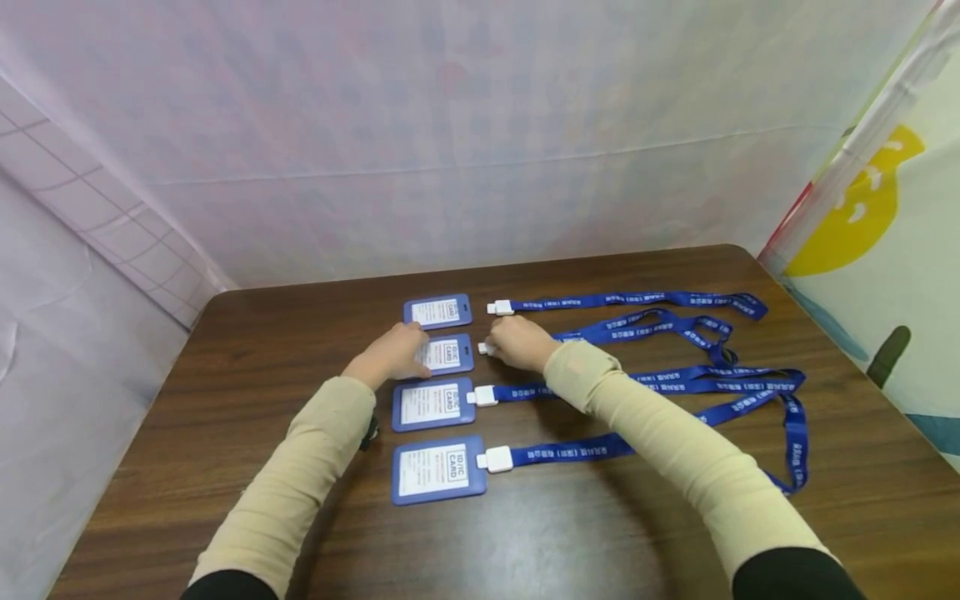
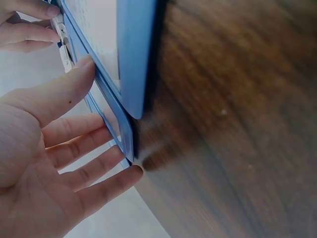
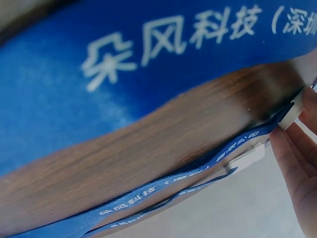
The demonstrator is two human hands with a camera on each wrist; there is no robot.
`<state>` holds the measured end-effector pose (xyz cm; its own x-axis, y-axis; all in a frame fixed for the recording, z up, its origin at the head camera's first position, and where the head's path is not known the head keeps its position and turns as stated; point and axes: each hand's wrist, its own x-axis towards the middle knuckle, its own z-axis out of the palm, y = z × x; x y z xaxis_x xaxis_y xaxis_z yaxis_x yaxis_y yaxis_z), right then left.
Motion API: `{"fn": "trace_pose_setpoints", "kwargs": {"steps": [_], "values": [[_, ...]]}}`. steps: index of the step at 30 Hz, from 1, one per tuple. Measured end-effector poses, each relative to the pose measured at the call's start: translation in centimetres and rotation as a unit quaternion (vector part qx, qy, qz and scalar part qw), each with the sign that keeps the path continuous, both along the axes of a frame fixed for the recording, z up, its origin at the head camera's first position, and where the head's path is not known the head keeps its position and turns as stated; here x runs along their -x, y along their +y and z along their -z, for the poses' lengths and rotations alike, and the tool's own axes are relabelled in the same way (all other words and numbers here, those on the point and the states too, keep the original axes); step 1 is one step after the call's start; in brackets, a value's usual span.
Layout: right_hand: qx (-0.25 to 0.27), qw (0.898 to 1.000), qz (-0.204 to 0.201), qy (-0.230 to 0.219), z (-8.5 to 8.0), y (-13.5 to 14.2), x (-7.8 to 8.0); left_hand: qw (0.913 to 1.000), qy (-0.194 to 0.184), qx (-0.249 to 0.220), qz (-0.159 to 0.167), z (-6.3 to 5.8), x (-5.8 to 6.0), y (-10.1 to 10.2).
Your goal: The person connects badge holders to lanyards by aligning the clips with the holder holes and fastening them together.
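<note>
Four would exceed a plain count, so several blue badge holders lie in a column. My left hand is at the second badge holder from the back, its thumb and fingers spread over the left end. In the left wrist view the left hand has fairly straight fingers near the holder's edges; firm contact cannot be judged. My right hand pinches the white clip of a blue lanyard, just right of that holder. The right wrist view shows the right hand with thumb and finger on the clip.
The rearmost badge holder lies apart from its lanyard clip. Two front badge holders, the third and the nearest, are joined to white clips. Lanyards spread rightward over the brown table; a pale curtain hangs behind.
</note>
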<state>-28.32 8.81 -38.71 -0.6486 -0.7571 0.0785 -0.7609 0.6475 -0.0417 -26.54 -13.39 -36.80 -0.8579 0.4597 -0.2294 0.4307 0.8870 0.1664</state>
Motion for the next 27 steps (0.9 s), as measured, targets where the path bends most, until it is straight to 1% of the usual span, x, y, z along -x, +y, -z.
{"fn": "trace_pose_setpoints", "kwargs": {"steps": [6, 14, 27], "values": [[0.006, 1.000, -0.015, 0.012, -0.12, -0.08, -0.11, 1.0000, 0.000, 0.007, -0.001, -0.14, -0.10, 0.07], [0.009, 0.999, -0.026, 0.018, -0.36, -0.15, -0.31, 0.9999, 0.001, 0.014, 0.000, -0.42, -0.31, 0.24], [0.009, 0.999, -0.025, 0.018, -0.05, -0.42, -0.15, 0.9996, 0.007, 0.024, 0.010, -0.58, -0.29, 0.26]]}}
